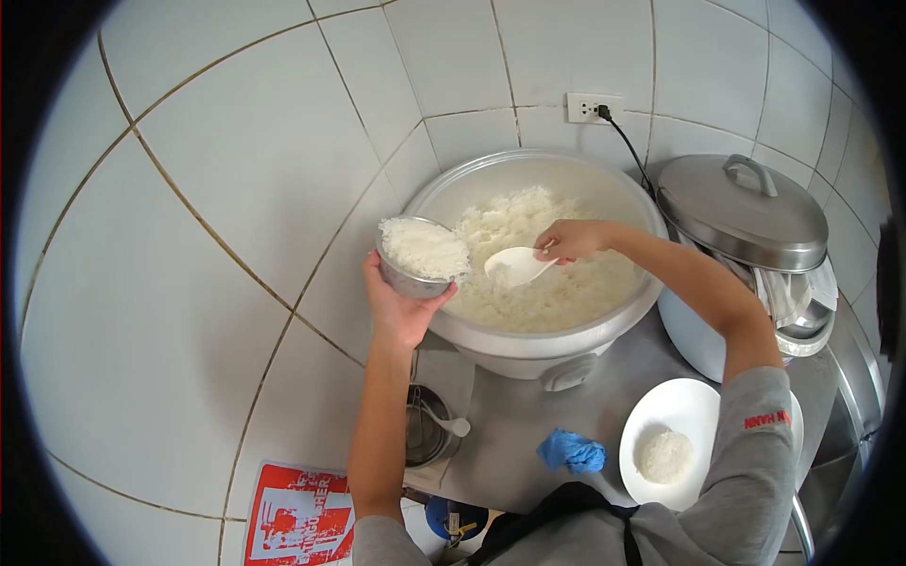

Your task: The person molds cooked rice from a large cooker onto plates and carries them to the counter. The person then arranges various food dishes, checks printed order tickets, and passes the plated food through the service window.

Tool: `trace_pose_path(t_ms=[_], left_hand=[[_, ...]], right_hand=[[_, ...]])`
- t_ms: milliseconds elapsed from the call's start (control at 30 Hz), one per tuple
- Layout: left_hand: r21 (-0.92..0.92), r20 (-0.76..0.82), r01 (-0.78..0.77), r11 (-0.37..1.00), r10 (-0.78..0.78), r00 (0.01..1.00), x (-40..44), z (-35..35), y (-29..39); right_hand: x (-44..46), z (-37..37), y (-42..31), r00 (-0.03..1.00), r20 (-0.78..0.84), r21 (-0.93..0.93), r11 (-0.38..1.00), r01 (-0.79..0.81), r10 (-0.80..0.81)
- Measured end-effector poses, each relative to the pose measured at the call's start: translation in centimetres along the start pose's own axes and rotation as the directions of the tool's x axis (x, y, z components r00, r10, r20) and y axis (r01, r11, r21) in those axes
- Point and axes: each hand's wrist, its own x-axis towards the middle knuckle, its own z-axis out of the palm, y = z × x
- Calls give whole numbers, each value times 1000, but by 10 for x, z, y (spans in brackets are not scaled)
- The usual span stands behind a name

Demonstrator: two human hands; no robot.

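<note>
Metal counter (510, 406) bears cooker (528, 354), blue wad (573, 451), apparently 2 plates (672, 404).

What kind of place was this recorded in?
Probably a commercial or canteen kitchen: a very large cooker full of rice, a metal worktop and tiled walls.

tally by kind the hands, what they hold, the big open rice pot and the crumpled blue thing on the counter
hands: 2 (left hand, right hand)
metal bowl of rice, in the left: 1
white paddle, in the right: 1
big rice pot: 1
crumpled blue thing: 1
total: 6
</note>
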Motion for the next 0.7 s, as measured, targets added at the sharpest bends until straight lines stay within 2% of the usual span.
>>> trace_pose_path(t_ms=[33,133,233,300,333,433,533,567,633,667,700], left_hand=[[-13,0,17,1000,-17,1000,-1,1,0],[0,-25,6,1000,-6,1000,-5,0,0],[-15,-14,5,1000,-5,1000,-7,-2,-8],[-55,11,25,998,-24,1000,-4,0,-18],[-80,21,38,996,-36,999,1,2,-23],[-190,84,77,979,-62,995,6,19,-35],[-254,202,172,952,-121,972,5,23,-39],[-263,250,212,941,-145,957,6,22,-40],[-242,327,246,939,-159,932,7,23,-40],[-231,365,264,937,-168,916,8,24,-40],[-205,354,233,951,-150,923,7,26,-42]], right_hand=[[3,0,2,997,-73,-43,999,-15,12],[8,-3,-8,997,-82,-22,1000,-7,5],[0,-17,-35,920,-391,46,999,-10,27],[-11,-4,-60,699,-639,-348,931,109,-321],[-19,4,-74,540,-675,-538,836,106,-503],[-45,21,-109,387,-599,-784,613,-101,-702],[-75,-1,-121,356,-762,-606,790,-96,-541],[-92,-5,-129,539,-755,-477,877,-60,-373],[-82,3,-99,602,-582,-480,829,287,-546],[-77,11,-86,601,-490,-447,774,449,-632],[-75,24,-86,579,-508,-441,770,462,-638]])
